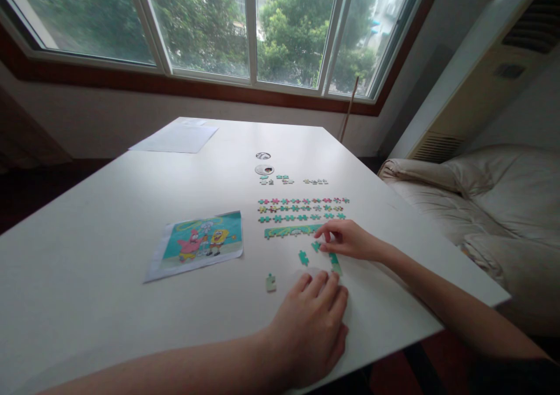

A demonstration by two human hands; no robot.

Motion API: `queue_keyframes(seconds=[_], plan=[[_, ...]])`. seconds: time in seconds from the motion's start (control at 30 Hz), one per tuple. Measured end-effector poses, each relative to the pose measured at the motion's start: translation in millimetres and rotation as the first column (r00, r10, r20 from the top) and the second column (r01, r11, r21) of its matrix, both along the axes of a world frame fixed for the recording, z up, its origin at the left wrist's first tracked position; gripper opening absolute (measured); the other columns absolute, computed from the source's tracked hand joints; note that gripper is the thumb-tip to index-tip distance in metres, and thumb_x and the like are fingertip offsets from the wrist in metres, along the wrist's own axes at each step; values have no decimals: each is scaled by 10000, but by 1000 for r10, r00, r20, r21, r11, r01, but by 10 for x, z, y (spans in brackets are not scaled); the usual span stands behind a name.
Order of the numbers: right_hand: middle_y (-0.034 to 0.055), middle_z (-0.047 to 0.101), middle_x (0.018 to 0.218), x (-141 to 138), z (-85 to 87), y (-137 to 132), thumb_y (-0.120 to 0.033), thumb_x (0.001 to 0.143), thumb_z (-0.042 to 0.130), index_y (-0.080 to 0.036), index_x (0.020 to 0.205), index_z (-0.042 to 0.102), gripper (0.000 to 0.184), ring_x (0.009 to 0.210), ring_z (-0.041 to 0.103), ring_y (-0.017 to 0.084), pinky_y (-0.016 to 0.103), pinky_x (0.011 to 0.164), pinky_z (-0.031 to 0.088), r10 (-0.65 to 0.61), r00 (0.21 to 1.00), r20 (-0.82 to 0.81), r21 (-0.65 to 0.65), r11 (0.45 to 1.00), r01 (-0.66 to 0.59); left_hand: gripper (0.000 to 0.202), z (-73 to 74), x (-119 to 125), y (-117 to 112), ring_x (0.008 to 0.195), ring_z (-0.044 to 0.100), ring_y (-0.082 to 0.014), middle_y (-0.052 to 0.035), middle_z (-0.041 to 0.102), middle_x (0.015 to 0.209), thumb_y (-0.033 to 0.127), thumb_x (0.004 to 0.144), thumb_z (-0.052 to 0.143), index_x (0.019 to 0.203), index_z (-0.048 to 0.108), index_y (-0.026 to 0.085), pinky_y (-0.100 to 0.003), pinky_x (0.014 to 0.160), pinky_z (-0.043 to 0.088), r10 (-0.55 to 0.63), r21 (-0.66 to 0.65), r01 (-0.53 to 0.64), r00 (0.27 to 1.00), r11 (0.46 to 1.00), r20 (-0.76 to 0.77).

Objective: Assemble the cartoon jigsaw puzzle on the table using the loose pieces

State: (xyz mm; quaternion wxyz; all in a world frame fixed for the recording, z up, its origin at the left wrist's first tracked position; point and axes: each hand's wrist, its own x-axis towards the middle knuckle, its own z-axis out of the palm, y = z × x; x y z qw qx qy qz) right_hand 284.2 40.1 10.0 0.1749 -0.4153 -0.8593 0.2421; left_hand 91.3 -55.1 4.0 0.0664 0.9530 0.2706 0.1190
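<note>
Two bare hands share the white counter (109, 237): the right hand (347, 239) has thumb and forefinger slightly parted at a green puzzle piece (315, 246), whether gripping it I cannot tell, with a joined strip (284, 231) at nine o'clock and rows of pieces (285, 201) at ten. At seven o'clock from it, the left hand (310, 322) lies palm down, fingers loosely extended; from there, a pale piece (271, 284) and, farther off, the printed picture (210, 237) lie toward ten.
</note>
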Motion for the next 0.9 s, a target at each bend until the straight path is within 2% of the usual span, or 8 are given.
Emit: queue_keyframes(seconds=[0.2, 0.37, 0.43, 0.53, 0.63, 0.83, 0.9], plan=[[24, 516, 742, 43, -3, 12, -264, 829, 505, -193, 964, 664, 221, 573, 439, 83, 198, 543, 374, 76, 997, 4, -1, 997, -76, 397, 9, -6, -9, 1121, 413, -268, -123, 443, 1282, 363, 878, 363, 1202, 442, 146, -415, 922, 317, 1, 6, -1, 1000, 1000, -8], [72, 548, 908, 141, -15, 50, -241, 877, 405, -199, 923, 683, 285, 745, 524, 119, 234, 676, 424, 98, 994, -51, 33, 995, -97, 396, 8, -8, -7, 1112, 418, -268, -129, 449, 1271, 357, 879, 365, 1199, 441, 137, -410, 908, 327, -18, 24, 19, 1000, 1000, -18], [72, 561, 903, 169, -8, 43, -249, 869, 421, -189, 925, 675, 267, 695, 517, 110, 226, 630, 420, 50, 997, -60, 38, 998, -48, 395, 3, -10, -4, 1111, 416, -271, -134, 449, 1267, 352, 880, 358, 1197, 440, 131, -413, 906, 329, -26, 22, 26, 999, 999, -23], [43, 578, 770, 171, 16, 11, -299, 812, 526, -163, 873, 662, 202, 575, 465, 89, 208, 543, 390, -59, 998, -20, 29, 998, 60, 394, 4, -11, -2, 1104, 416, -275, -135, 457, 1252, 343, 880, 352, 1193, 438, 121, -416, 905, 330, -40, 18, 41, 999, 999, -27], [16, 565, 668, 149, 34, -13, -344, 735, 619, -157, 806, 661, 204, 552, 453, 89, 206, 537, 382, -111, 993, 33, 21, 994, 110, 388, 20, -6, -1, 1101, 415, -272, -133, 467, 1240, 339, 876, 360, 1192, 436, 125, -418, 907, 327, -34, 17, 35, 999, 999, -33], [60, 612, 839, 188, 63, 2, -282, 835, 477, -190, 913, 680, 236, 650, 517, 107, 220, 605, 414, -1, 1000, 2, -49, 999, 1, 385, 40, -5, -2, 1113, 407, -262, -128, 443, 1271, 337, 878, 361, 1193, 433, 129, -409, 919, 321, -42, 0, 42, 998, 999, -48], [60, 613, 845, 198, 78, -4, -289, 835, 476, -189, 933, 672, 241, 646, 515, 107, 218, 593, 410, -10, 1000, -1, -60, 998, 10, 388, 36, -13, -2, 1116, 406, -265, -129, 433, 1285, 339, 877, 362, 1195, 433, 128, -411, 920, 321, -42, 0, 42, 998, 999, -42]])
